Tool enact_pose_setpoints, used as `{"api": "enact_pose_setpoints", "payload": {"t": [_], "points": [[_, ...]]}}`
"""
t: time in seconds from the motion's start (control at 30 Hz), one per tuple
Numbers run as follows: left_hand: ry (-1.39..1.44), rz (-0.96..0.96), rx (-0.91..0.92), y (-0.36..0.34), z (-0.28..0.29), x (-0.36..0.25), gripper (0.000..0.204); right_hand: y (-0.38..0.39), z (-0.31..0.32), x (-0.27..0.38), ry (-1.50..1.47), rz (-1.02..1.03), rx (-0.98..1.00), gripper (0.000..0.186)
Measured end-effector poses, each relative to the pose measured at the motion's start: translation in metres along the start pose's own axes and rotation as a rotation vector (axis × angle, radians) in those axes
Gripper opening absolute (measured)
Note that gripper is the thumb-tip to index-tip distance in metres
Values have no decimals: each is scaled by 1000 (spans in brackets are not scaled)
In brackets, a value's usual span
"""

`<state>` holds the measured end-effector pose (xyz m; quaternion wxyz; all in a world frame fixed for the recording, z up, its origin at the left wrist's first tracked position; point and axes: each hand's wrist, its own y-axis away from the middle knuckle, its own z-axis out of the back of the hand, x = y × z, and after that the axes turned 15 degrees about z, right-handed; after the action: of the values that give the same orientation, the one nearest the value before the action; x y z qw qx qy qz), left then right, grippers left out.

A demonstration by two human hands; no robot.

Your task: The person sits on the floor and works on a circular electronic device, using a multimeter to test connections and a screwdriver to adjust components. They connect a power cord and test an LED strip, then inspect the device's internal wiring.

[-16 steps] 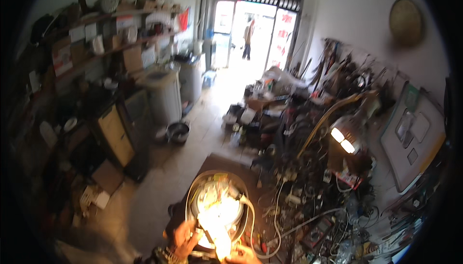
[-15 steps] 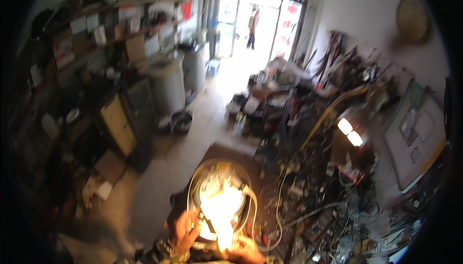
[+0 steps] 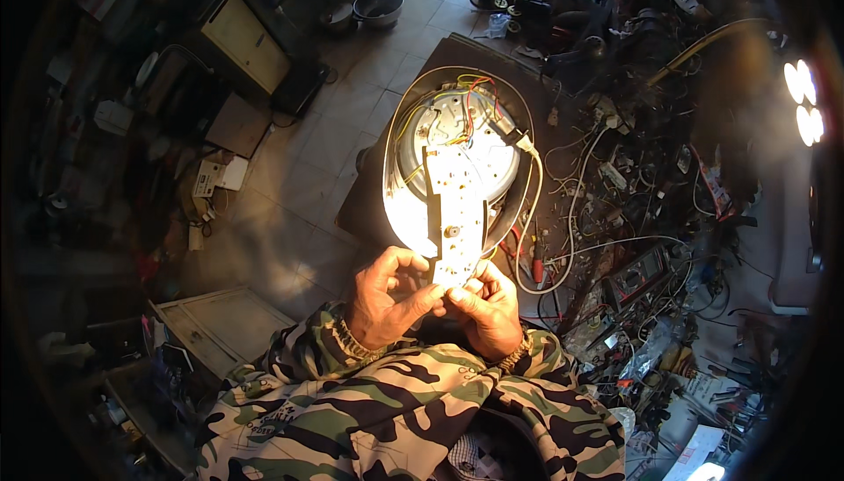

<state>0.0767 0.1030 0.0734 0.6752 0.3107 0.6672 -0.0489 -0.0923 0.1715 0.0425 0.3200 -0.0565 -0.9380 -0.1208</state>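
Between my hands is a long, pale control panel [image 3: 455, 208] with dark edges, brightly lit, with a small round part near its middle. My left hand [image 3: 385, 298] is closed on its lower left corner, thumb at the end. My right hand [image 3: 491, 309] pinches the lower right end. The panel's far end overlaps the open underside of a round appliance [image 3: 501, 160], which has a silver metal base and an oval rim. Red, yellow and green wires [image 3: 483, 98] run across that base. A pale power cord [image 3: 531, 217] with a dark plug lies over its right side.
The appliance rests on a dark brown bench top [image 3: 440, 54]. A red-handled tool [image 3: 538, 261] and a multimeter [image 3: 640, 279] lie to the right among tangled wires and scattered parts. A lit lamp [image 3: 802, 103] stands far right. A black pan [image 3: 378, 6] sits on the tiled floor.
My view has tilted down from the room and doorway to the bench, so the hands and appliance appear higher. Glare on the panel has lessened; both hands stay at its lower end.
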Motion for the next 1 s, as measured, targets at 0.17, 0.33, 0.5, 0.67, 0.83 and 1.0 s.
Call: {"api": "enact_pose_setpoints", "payload": {"t": [0.17,0.33,0.5,0.67,0.83,1.0], "points": [[139,41,-49,4,-4,7,28,1,-4,-10,10,23,-31,24],[90,50,-67,4,0,11,26,-1,-6,-13,17,3,-47,23],[36,-3,-131,8,6,20,25,2,-4,-11,68,-89,-45,25],[-134,-56,-98,3,26,11,22,5,12,1,458,-154,116,21],[-375,-139,-5,1,46,7,15,1,21,50,933,247,4,9],[-357,-99,-15,-3,43,17,15,-11,42,61,985,465,-142,9]]}}
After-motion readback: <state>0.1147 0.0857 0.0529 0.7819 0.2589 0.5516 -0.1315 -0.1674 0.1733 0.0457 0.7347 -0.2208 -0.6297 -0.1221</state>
